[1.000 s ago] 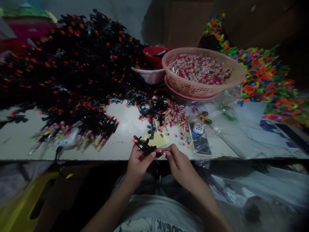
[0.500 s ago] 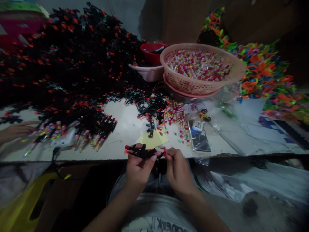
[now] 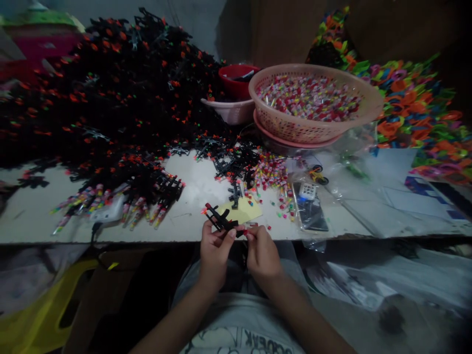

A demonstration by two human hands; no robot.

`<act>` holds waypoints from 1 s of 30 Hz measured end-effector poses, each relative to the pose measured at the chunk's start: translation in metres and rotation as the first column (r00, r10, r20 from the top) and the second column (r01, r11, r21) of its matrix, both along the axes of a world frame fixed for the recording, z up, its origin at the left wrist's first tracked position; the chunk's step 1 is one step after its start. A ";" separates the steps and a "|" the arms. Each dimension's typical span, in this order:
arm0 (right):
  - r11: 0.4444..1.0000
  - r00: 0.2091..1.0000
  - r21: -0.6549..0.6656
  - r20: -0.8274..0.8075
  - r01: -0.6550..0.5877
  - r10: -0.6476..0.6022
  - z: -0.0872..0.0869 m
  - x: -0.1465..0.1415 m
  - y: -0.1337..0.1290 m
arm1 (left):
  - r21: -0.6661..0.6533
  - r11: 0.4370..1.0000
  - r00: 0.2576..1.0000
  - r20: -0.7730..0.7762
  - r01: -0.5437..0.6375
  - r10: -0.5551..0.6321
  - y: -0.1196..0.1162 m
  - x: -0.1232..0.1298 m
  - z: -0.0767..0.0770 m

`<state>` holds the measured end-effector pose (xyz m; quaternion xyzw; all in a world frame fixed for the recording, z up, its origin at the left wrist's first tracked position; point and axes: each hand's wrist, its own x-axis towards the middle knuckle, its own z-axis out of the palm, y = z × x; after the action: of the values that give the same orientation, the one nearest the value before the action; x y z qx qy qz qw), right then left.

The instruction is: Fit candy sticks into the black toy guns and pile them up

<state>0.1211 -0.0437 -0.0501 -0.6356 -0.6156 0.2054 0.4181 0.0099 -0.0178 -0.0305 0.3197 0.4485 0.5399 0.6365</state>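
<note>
A black toy gun with a red-orange tip is held in my left hand, thumb over its rear part, tip pointing up and left. My right hand pinches a small red piece against the toy's right end. Both hands are at the table's front edge, nearly touching. Just beyond them lies a yellow paper with another black toy gun at its upper left. Small colourful pieces are scattered behind the paper.
A huge heap of black toy guns covers the left. A pink basket of candy-coloured pieces stands behind. On the right are a bagged phone and bright plastic toys. A white power strip lies left.
The toy in my left hand has tilted, its tip now higher. My right hand stays pinched at its end. The other person's hand at the left has gone from view. The view has shifted slightly.
</note>
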 end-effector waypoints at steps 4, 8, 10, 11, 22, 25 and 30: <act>0.991 0.992 -0.054 -0.024 -0.121 0.120 0.009 0.005 0.003 | 0.006 1.000 1.000 -0.008 -0.007 0.007 0.001 -0.003 -0.002; 0.988 0.986 0.013 -0.052 -0.156 0.157 0.012 0.003 0.001 | 0.014 0.999 0.999 -0.010 -0.034 0.034 0.001 -0.004 0.001; 0.993 0.996 0.085 0.043 -0.087 0.084 0.009 -0.002 -0.001 | 0.008 0.999 0.999 0.004 -0.042 0.042 0.001 -0.003 0.003; 0.992 0.994 0.111 0.095 -0.058 0.047 0.007 -0.004 -0.001 | -0.005 0.999 0.999 0.017 -0.046 0.046 0.001 -0.002 0.004; 0.984 0.924 0.078 0.363 -0.162 0.123 -0.003 0.007 0.018 | -0.127 0.991 0.996 0.084 0.030 -0.020 0.003 0.002 -0.001; 0.985 0.950 0.022 0.268 -0.173 0.161 0.005 0.001 0.024 | -0.070 0.997 0.999 -0.028 0.034 -0.036 0.016 -0.007 0.002; 0.989 0.955 -0.003 0.262 -0.147 0.143 0.011 0.018 0.038 | 0.214 0.975 0.854 -0.497 -0.055 0.157 0.064 -0.064 0.016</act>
<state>0.1392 -0.0061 -0.0391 -0.6068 -0.7119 0.1448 0.3225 -0.0539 0.0458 -0.0144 0.4859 0.5638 0.5108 0.4302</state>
